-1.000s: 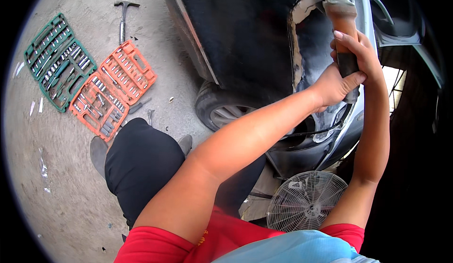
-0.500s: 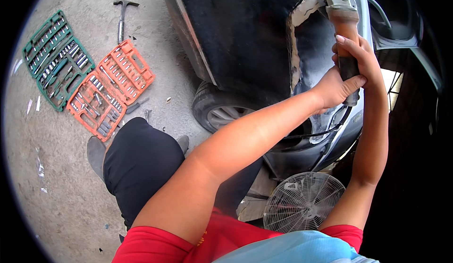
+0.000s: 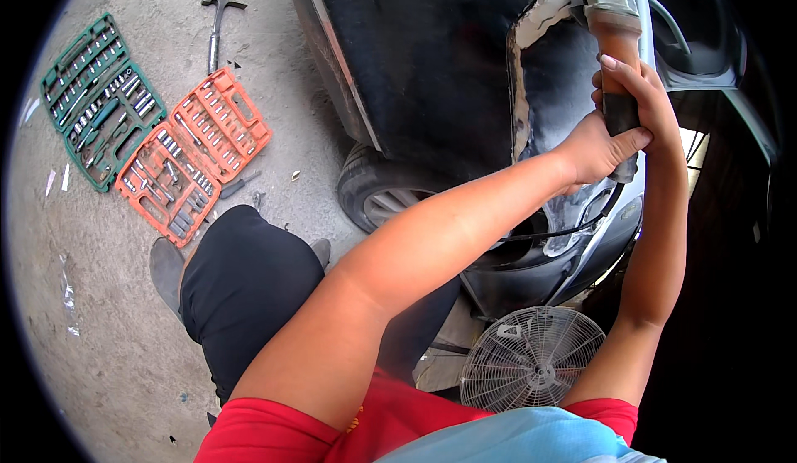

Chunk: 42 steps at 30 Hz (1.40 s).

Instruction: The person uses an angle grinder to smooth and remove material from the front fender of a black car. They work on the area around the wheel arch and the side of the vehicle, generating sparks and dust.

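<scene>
Both hands (image 3: 591,151) (image 3: 657,110) wrap fingers (image 3: 627,73) around an orange-and-black angle grinder (image 3: 618,110).

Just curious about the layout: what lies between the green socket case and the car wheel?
The head view shows the orange socket case, then grey floor with a small scrap.

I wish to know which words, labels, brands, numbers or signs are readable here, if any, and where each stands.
No text can be read for certain.
Red shirt: yellow mark, too small to read.
Fan: white mark, too unclear to read.
Orange-and-black power tool: no readable text.
</scene>
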Tool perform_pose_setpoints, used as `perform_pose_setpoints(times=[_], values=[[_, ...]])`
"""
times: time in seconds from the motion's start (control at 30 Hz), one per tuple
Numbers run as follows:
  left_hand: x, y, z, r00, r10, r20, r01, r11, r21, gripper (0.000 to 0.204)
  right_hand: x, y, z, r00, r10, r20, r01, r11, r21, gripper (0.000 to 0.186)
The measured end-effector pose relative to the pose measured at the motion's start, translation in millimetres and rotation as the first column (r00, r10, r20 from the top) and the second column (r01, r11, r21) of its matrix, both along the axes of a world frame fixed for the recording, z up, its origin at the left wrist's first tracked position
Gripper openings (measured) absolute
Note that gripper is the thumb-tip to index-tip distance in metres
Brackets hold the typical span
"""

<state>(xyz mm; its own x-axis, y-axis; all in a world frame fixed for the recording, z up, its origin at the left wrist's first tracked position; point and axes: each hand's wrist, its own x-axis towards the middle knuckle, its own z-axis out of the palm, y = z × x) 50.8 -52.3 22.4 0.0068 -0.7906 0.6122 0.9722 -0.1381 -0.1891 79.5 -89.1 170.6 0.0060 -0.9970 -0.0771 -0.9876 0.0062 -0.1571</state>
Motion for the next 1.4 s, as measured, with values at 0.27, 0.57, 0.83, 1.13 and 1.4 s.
perform_pose_setpoints(times=[0.27, 0.57, 0.83, 1.13, 1.4], values=[[5, -13, -1, 1.0, 0.022, -0.02, -0.023, 0.999, -0.045, 0.057, 12, -8, -1, 0.997, 0.067, -0.045, -0.066, 0.998, 0.019, 0.052], [4, -14, 6, 0.999, 0.033, -0.007, -0.033, 0.999, -0.016, 0.058, 10, -9, 4, 0.999, 0.045, -0.013, -0.045, 0.999, -0.002, 0.054], [2, -14, 13, 0.998, 0.041, -0.04, -0.041, 0.999, 0.001, 0.055, 5, -16, 16, 0.997, 0.046, -0.06, -0.044, 0.998, 0.037, 0.056], [10, -23, 12, 0.996, 0.042, -0.075, -0.042, 0.999, -0.003, 0.052, 17, -24, 12, 0.992, 0.088, -0.088, -0.086, 0.996, 0.024, 0.057], [17, -25, 12, 0.999, 0.004, -0.041, -0.004, 1.0, -0.014, 0.053, 20, -23, 13, 0.993, 0.065, -0.103, -0.067, 0.998, -0.016, 0.055]])
